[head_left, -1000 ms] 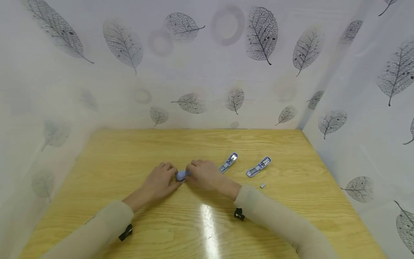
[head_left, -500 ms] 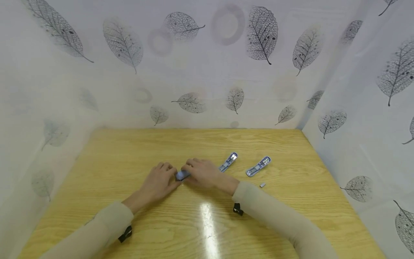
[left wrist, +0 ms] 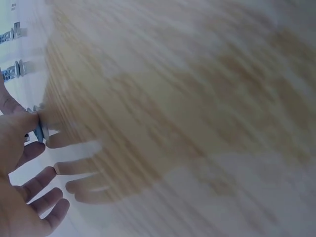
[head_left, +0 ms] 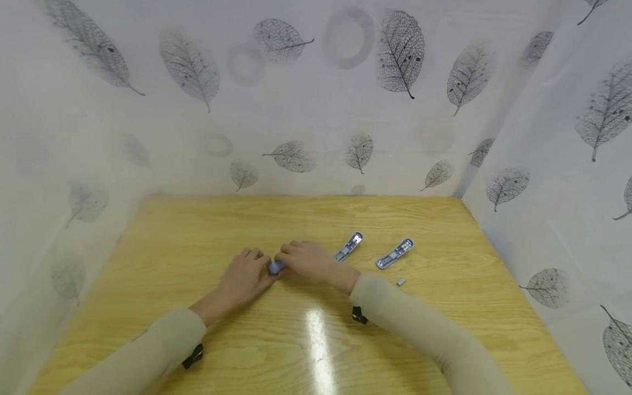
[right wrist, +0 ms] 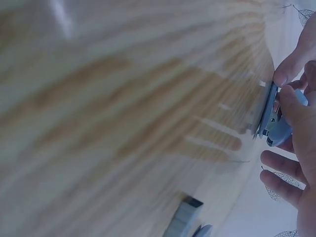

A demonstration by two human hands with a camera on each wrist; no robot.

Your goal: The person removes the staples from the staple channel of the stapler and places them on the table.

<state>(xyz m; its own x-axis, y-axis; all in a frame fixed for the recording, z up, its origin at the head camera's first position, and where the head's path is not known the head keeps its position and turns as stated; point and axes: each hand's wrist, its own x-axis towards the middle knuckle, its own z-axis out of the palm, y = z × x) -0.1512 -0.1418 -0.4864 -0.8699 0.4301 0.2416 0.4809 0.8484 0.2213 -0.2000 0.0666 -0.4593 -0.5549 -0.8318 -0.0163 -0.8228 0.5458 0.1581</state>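
Observation:
Between my two hands, low over the tabletop, is a small blue stapler (head_left: pixel 276 267). My left hand (head_left: pixel 245 278) pinches its left end between thumb and index finger, as the left wrist view shows. My right hand (head_left: pixel 312 264) covers most of the body from above. The right wrist view shows the right thumb and fingers gripping the stapler (right wrist: pixel 280 130), its metal front part visible between the blue upper arm and the base. The left thumb touches the base there. The other right fingers are spread away from it.
Two more blue staplers, one behind my right hand (head_left: pixel 349 247) and another stapler (head_left: pixel 394 253) farther right, lie on the wooden table (head_left: pixel 222 219). A small grey block of staples (head_left: pixel 401 282) lies in front of them. Leaf-patterned cloth walls (head_left: pixel 316 120) border the table.
My right hand has shifted slightly left along the stapler and now covers more of it. The left hand stays almost where it was. The other staplers have not moved.

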